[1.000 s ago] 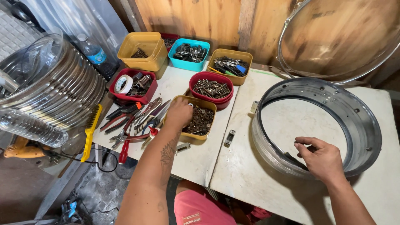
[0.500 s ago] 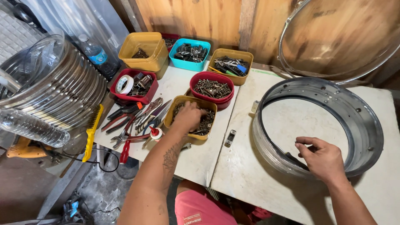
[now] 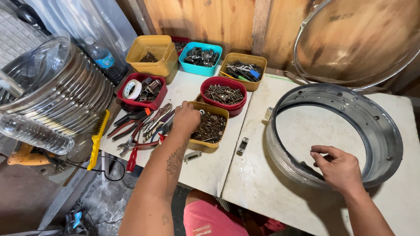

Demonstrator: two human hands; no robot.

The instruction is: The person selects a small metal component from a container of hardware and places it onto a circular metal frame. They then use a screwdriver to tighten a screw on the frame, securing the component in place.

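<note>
Two hands work at the white desk [image 3: 210, 170]: the left hand [image 3: 186, 119] has shifted from the middle of the mustard-yellow plastic tub of dark nuts [image 3: 210, 127] to its left rim, fingers curled, though I cannot tell if they grip anything. Near the desk's right edge, the right hand [image 3: 336, 168] still pinches a small fastener inside the wide grey metal drum hoop [image 3: 385, 131]. Behind, a round red bowl [image 3: 223, 95] holds screws.

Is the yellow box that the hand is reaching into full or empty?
Partly full. The yellow box holds a dark heap of small metal nuts and screws that covers its bottom, and the left hand rests at its left edge.
</note>
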